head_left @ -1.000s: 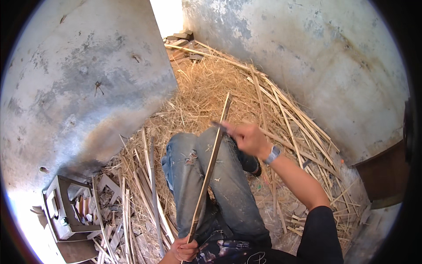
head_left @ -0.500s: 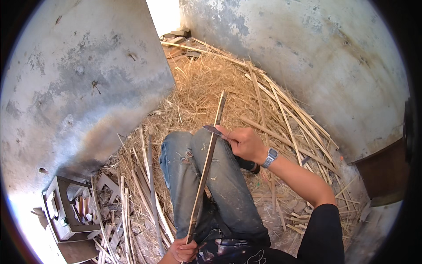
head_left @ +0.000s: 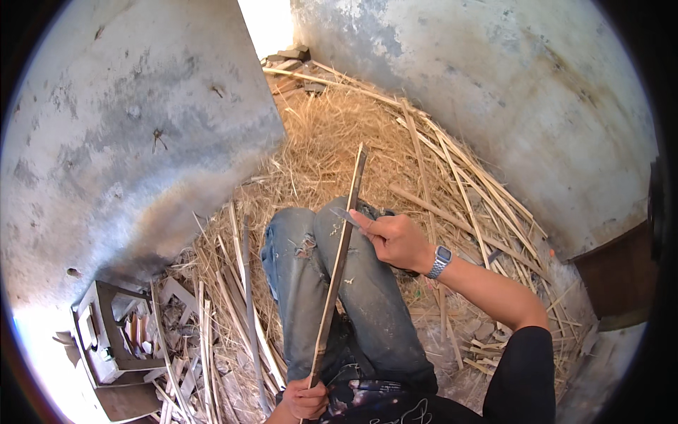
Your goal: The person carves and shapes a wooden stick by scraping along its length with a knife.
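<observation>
A long bamboo strip point(head_left: 335, 290), pale on one side and dark on the other, slants up across my jeans. My left hand point(head_left: 306, 399) is closed round its lower end, near my waist. My right hand point(head_left: 397, 240), with a metal watch on the wrist, grips a knife whose handle is hidden in the fingers. The short knife blade point(head_left: 345, 215) lies across the upper part of the strip, above my knees. The strip's far tip sticks out free over the shavings.
Straw-like shavings point(head_left: 318, 141) cover the floor ahead. Long strips point(head_left: 466, 184) lie along the right wall point(head_left: 480, 85); more strips point(head_left: 244, 304) lie at my left. A grey wall panel point(head_left: 141, 120) and a metal frame box point(head_left: 106, 339) with scraps stand left.
My right hand and the knife have shifted slightly down and right along the strip, and the blade's angle has changed. My left hand still holds the lower end.
</observation>
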Tool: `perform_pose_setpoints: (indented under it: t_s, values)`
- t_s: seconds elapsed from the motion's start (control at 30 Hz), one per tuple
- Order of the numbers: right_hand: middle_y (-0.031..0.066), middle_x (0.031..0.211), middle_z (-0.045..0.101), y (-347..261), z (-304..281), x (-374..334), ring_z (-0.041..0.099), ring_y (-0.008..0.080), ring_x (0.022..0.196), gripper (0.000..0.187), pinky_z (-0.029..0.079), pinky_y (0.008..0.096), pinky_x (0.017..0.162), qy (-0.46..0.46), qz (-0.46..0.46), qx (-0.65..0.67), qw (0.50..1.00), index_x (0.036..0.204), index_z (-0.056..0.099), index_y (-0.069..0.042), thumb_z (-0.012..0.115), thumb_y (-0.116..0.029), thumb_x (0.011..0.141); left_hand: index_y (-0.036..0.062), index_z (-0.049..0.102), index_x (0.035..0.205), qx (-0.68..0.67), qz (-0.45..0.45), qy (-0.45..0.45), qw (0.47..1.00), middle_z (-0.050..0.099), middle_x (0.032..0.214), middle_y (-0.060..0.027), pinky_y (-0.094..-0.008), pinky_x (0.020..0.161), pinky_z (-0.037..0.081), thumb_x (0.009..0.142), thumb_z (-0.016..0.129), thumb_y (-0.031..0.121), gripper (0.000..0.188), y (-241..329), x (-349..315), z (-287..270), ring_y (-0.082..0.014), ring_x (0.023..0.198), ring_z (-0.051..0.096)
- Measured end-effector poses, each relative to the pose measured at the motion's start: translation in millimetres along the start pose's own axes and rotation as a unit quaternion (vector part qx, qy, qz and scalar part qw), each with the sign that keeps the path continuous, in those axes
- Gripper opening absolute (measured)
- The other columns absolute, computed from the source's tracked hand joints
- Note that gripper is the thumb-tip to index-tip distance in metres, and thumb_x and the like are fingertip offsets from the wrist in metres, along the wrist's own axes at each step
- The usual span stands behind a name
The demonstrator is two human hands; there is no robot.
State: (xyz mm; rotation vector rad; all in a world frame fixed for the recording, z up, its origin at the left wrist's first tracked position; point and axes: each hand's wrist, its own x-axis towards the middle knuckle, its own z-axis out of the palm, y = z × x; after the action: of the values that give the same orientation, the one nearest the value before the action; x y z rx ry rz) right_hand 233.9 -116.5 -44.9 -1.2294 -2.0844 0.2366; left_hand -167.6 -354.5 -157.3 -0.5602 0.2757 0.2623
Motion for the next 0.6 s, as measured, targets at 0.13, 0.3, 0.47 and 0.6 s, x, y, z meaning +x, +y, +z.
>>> perform_pose_setpoints:
  t_s: [0.13, 0.3, 0.47, 0.6]
  values:
    - [0.0117, 0.067, 0.066, -4, -5, 2, 0.064, 0.0284, 0.056, 0.057, 0.051, 0.0405, 0.055, -0.021, 0.024, 0.031, 0.999, 0.144, 0.065, -0.016, 0.067, -0.004, 0.088, 0.0153, 0.050, 0.066, -0.029, -0.041, -0.093, 0.994, 0.044, 0.049, 0.0050, -0.0275, 0.033, 0.029, 0.105, 0.051, 0.042, 0.047, 13, 4, -30, -0.0091, 0.035, 0.037]
    - [0.0106, 0.066, 0.067, -26, 6, -23, 0.063, 0.0271, 0.053, 0.056, 0.050, 0.0411, 0.053, -0.071, -0.028, 0.139, 0.987, 0.137, 0.071, -0.025, 0.063, -0.006, 0.085, 0.0153, 0.043, 0.074, 0.027, -0.072, -0.258, 0.963, 0.040, 0.049, 0.0086, -0.0229, 0.032, 0.022, 0.115, 0.031, 0.046, 0.052, -5, 38, 55, -0.0046, 0.032, 0.032]
    - [0.0147, 0.067, 0.066, 34, -12, 38, 0.060, 0.0274, 0.050, 0.049, 0.049, 0.0408, 0.051, 0.032, 0.049, -0.057, 0.997, 0.139, 0.069, -0.023, 0.061, -0.008, 0.093, 0.0142, 0.045, 0.071, 0.030, -0.080, -0.234, 0.968, 0.044, 0.048, 0.0075, -0.0229, 0.029, 0.023, 0.115, 0.034, 0.041, 0.053, 1, 42, 79, -0.0047, 0.031, 0.033]
    - [0.0149, 0.064, 0.065, 4, 13, 1, 0.060, 0.0288, 0.050, 0.053, 0.049, 0.0404, 0.051, 0.037, 0.025, -0.031, 0.999, 0.145, 0.064, -0.023, 0.061, -0.009, 0.094, 0.0139, 0.042, 0.071, 0.007, -0.089, -0.256, 0.962, 0.040, 0.048, 0.0073, -0.0226, 0.028, 0.023, 0.115, 0.032, 0.044, 0.054, 10, 55, 94, -0.0041, 0.031, 0.031]
